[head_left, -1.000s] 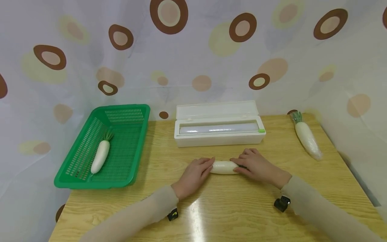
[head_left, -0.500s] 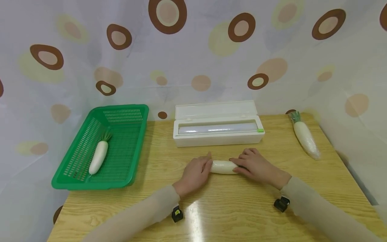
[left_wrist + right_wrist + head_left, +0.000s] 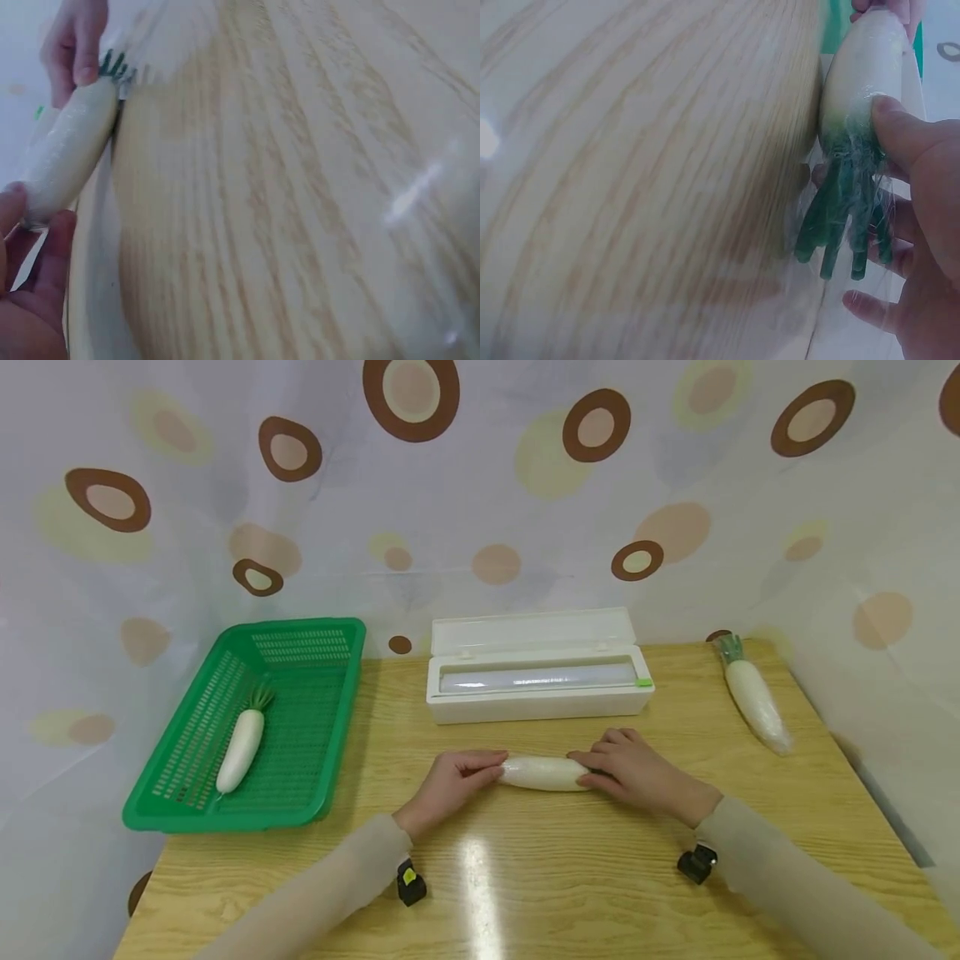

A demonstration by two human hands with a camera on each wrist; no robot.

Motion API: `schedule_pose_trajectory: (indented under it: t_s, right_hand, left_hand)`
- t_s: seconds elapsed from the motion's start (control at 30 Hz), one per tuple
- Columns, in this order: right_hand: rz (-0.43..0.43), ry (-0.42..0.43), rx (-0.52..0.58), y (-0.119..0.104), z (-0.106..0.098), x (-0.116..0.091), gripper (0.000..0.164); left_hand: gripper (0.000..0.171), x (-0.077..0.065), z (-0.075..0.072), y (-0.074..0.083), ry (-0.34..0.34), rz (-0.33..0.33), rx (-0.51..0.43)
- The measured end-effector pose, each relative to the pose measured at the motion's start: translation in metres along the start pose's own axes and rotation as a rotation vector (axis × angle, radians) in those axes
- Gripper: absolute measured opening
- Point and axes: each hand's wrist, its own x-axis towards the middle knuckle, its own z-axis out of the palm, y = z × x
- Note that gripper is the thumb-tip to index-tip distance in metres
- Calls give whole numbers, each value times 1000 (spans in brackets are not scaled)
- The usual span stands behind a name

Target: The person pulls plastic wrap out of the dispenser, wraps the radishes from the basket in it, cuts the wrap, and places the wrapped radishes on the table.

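Observation:
A white daikon radish [image 3: 543,773] in clear plastic film lies crosswise on the wooden table. My left hand [image 3: 446,785] pinches its root end between thumb and fingers, as the left wrist view also shows. At the leafy end, my right hand [image 3: 637,777] holds the radish, thumb on its shoulder. In the right wrist view, film surrounds the short green stems [image 3: 840,210], with fingers behind them. Behind the radish, an open white box [image 3: 540,708] contains a roll of cling film [image 3: 536,678].
On the left stands a green basket [image 3: 341,727] with an unwrapped daikon [image 3: 242,750] inside. Another film-wrapped daikon [image 3: 753,697] lies at the table's back right. A patterned curtain [image 3: 450,510] hangs behind the wooden table [image 3: 570,877].
My left hand has slid left along the radish to its root end, uncovering more of it, with a thumb flick midway. My right hand has stayed in place.

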Motion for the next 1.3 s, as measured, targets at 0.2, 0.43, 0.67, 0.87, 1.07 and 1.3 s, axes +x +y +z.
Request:
schedule_pose_trajectory:
  t_s: [0.2, 0.43, 0.67, 0.87, 1.07, 1.3]
  right_hand:
    - [-16, 6, -4, -1, 2, 2, 39]
    - [7, 8, 16, -1, 4, 3, 40]
    - [9, 34, -7, -2, 10, 2, 48]
    - [124, -7, 10, 10, 5, -12, 54]
    - [186, 34, 136, 20, 1, -24, 41]
    - [387, 33, 533, 22, 2, -25, 19]
  left_hand:
    - [30, 3, 7, -3, 38, 98, 159]
    - [39, 8, 16, 6, 67, -104, 118]
    - [34, 7, 10, 5, 46, -234, -40]
    - [34, 1, 2, 1, 84, -236, -25]
    - [33, -2, -6, -1, 97, -232, -8]
    - [32, -3, -7, -3, 95, -227, -9]
